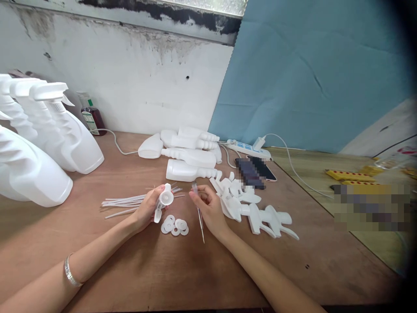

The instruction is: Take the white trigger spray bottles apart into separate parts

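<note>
My left hand [148, 210] is closed on a white trigger spray head [167, 198], its round collar opening turned toward me. In my right hand [211, 211] is a thin screwdriver [200, 222] with a clear handle; its metal shaft points down toward the table's front edge. The tool and the spray head are apart. Between and below the hands lies a small pile of flat white ring washers [176, 226]. Thin white dip tubes [122, 202] lie beside and behind my left hand. Several loose white spray heads [272, 219] are heaped right of my right hand.
White bottles [185, 170] lie at the back. Assembled spray bottles [73, 141] stand at left, near a dark bottle [93, 119]. Behind the heap are phones [262, 168], a power strip [249, 149] and cables. Yellow packets [350, 175] are at far right, beyond the brown table [146, 278].
</note>
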### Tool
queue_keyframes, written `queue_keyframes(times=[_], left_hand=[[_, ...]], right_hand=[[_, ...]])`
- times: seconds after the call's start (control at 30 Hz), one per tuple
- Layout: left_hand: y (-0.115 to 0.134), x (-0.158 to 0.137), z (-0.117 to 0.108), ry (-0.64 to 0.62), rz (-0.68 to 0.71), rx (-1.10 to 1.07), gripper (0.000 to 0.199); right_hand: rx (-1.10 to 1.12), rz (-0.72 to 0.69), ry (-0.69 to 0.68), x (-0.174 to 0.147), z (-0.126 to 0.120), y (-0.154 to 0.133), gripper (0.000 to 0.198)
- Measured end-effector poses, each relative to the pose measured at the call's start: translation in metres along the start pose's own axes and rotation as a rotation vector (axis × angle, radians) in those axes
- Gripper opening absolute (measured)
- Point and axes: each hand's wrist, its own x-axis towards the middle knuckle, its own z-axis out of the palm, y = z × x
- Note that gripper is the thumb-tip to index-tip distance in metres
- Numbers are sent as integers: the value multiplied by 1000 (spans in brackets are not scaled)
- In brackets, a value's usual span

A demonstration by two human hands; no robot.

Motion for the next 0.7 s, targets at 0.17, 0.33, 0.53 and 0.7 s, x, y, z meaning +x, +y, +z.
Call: queue_keyframes(times=[0.17, 0.33, 0.53, 0.7], left_hand=[[-2, -2, 1, -7, 44, 37, 39], [5, -2, 9, -44, 116, 79, 34], [36, 7, 46, -48, 188, 272, 29], [43, 20, 79, -144, 143, 424, 33]], right_hand=[[-426, -36, -129, 2, 1, 8, 19], [-730, -35, -179, -2, 5, 11, 24], [-897, -57, -197, -5, 12, 11, 29], [-801, -94, -224, -5, 14, 16, 22]])
